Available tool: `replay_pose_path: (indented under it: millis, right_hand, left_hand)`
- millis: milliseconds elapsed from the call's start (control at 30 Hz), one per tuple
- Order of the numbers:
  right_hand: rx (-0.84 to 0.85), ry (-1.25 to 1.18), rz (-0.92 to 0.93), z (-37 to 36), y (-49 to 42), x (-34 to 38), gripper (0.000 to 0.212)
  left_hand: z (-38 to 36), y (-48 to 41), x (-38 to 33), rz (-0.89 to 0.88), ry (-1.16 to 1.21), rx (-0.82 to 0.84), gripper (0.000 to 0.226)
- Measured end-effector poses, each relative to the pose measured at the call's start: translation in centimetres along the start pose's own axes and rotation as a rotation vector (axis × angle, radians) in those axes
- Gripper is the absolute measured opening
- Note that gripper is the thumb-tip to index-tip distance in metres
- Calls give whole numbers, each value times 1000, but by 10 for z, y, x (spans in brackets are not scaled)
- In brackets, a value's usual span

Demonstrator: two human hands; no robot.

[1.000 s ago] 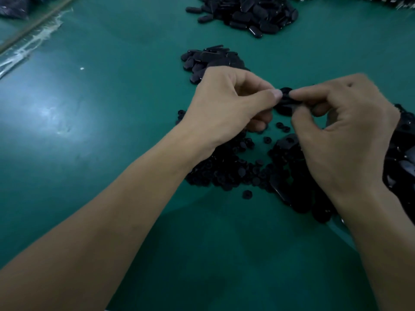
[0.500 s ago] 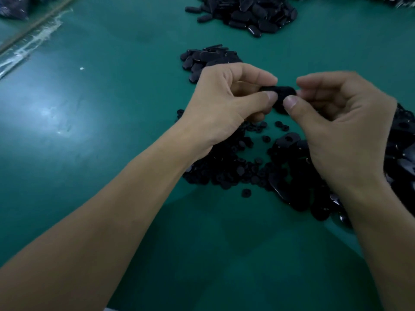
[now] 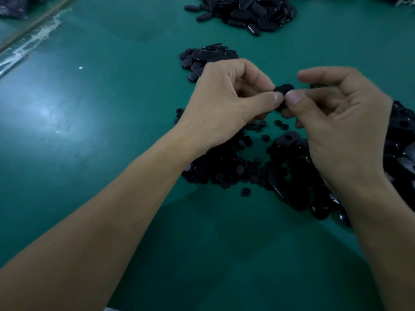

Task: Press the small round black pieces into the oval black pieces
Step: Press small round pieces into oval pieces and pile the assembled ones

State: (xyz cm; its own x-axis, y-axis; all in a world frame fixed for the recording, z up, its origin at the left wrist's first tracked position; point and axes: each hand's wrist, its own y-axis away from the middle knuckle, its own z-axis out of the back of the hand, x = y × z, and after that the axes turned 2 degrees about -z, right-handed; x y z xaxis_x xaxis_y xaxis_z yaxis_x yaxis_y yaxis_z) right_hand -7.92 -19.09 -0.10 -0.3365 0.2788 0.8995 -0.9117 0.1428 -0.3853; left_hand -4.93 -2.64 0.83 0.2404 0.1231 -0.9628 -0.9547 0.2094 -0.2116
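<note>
Black plastic oval piece [image 3: 284,90] is held in the air above the table, between the two hands and pinched from both sides. The left hand [image 3: 224,104] has its fingers curled, with thumb and forefinger closed on the piece's left end. The right hand [image 3: 343,126] pinches the right end between its thumb and the fingers curled beneath, while its index finger is raised clear. The two thumb tips almost meet on the piece's near face. Whether a round insert sits in it cannot be told. Below the hands, small round pieces [image 3: 224,169] lie heaped on the green table [image 3: 112,122], beside a pile of oval pieces [image 3: 402,140] at the right. A second heap [image 3: 202,56] lies just behind the left knuckles, and a far heap [image 3: 249,14] well beyond.
</note>
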Motion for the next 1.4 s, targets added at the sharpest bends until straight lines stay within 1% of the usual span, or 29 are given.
replay_pose_path:
  millis: [133, 233, 300, 367, 400, 467, 500, 567, 633, 767, 867, 967, 1200, 1400]
  right_hand:
    - [-22, -68, 54, 0, -2, 1, 19]
    - [-21, -23, 59, -2, 0, -1, 20]
    - [-7, 140, 59, -4, 2, -3, 17]
    - [76, 370, 100, -5, 5, -5, 18]
    - [145, 483, 123, -6, 7, -7, 22]
    - [293, 691, 145, -7, 10, -8, 39]
    - [354, 764, 151, -8, 12, -8, 45]
    - [437, 837, 159, -9, 13, -7, 48]
    - [466, 838, 165, -9, 14, -7, 43]
    - [417, 810, 162, -10, 15, -8, 28]
    - [394, 817, 154, -10, 15, -9, 30]
    - [392, 803, 158, -10, 15, -10, 23]
    - [360, 650, 146, -11, 18, -9, 9]
    - [348, 554, 140, -12, 18, -6, 7]
  left_hand:
    - [0, 1, -2, -10, 6, 78, 14]
    - [-1, 0, 0, -45, 18, 59, 5]
    - [0, -2, 3, -51, -28, -19, 3]
    - [1, -5, 7, -65, -79, -101, 6]
    - [2, -5, 8, -74, -88, -132, 7]
    - [3, -6, 9, -86, -85, -179, 7]
    - [3, -6, 9, -89, -85, -195, 7]
    - [4, -6, 9, -90, -85, -215, 10]
    - [4, -6, 8, -81, -73, -219, 10]
    - [3, -6, 8, -43, -52, -228, 7]
    - [2, -5, 9, -43, -31, -227, 11]
    - [2, -5, 10, -42, -26, -241, 11]
    - [4, -5, 10, -27, -27, -271, 10]
    - [5, -5, 9, -15, 8, -290, 10]
